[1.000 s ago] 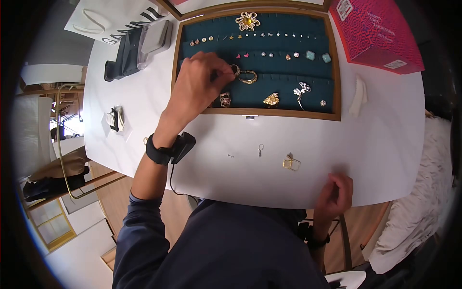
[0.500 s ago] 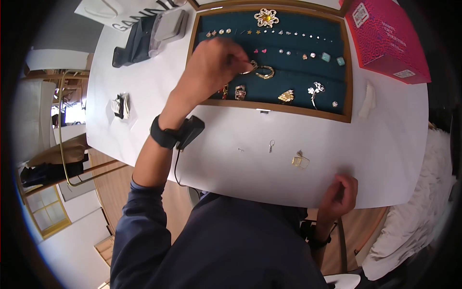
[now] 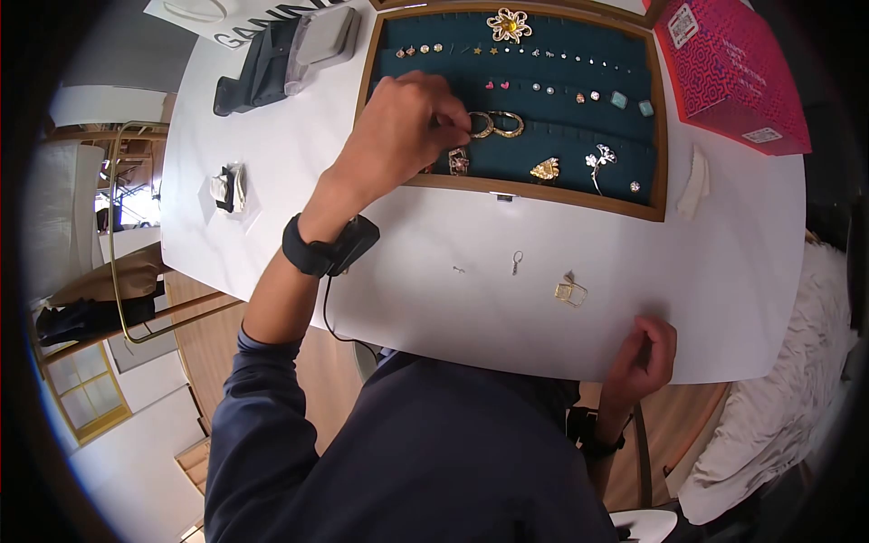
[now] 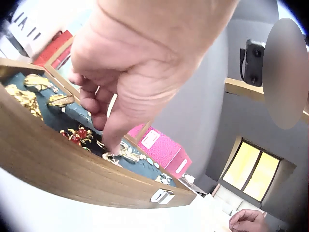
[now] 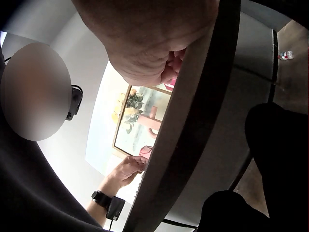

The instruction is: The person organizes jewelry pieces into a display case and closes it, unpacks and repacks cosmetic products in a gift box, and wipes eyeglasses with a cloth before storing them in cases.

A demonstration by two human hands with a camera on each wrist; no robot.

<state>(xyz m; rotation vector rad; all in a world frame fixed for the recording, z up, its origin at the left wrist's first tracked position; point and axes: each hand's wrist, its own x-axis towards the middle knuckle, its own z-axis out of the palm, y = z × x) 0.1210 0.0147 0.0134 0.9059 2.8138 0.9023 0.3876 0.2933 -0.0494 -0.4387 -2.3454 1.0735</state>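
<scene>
In the head view, my left hand point(image 3: 403, 136) reaches over the left part of the wooden jewellery case point(image 3: 425, 184). Its thumb and index finger pinch the left edge of a gold hoop earring point(image 3: 482, 125), which lies beside a second gold hoop point(image 3: 510, 125) on the dark green padding. Below the fingertips sits a squarish ornament point(image 3: 459, 162). The left wrist view shows the thumb and fingers down among the rows, with a red-stoned piece point(image 4: 77, 135) near; the grip itself is partly hidden there. My right hand point(image 3: 641, 362) rests at the table's front edge, fingers loosely curled, holding nothing.
Small jewellery pieces, one a gold square point(image 3: 570, 291), lie on the white table point(image 3: 425, 317) before the case. A pink box point(image 3: 729, 81) stands right, dark pouches point(image 3: 267, 77) left. A white strip point(image 3: 694, 185) and small packet point(image 3: 228, 188) flank the case.
The hoop, tilted in my left hand earlier, now lies more level beside the other hoop. My left hand has shifted slightly down relative to the case; my right hand stays put.
</scene>
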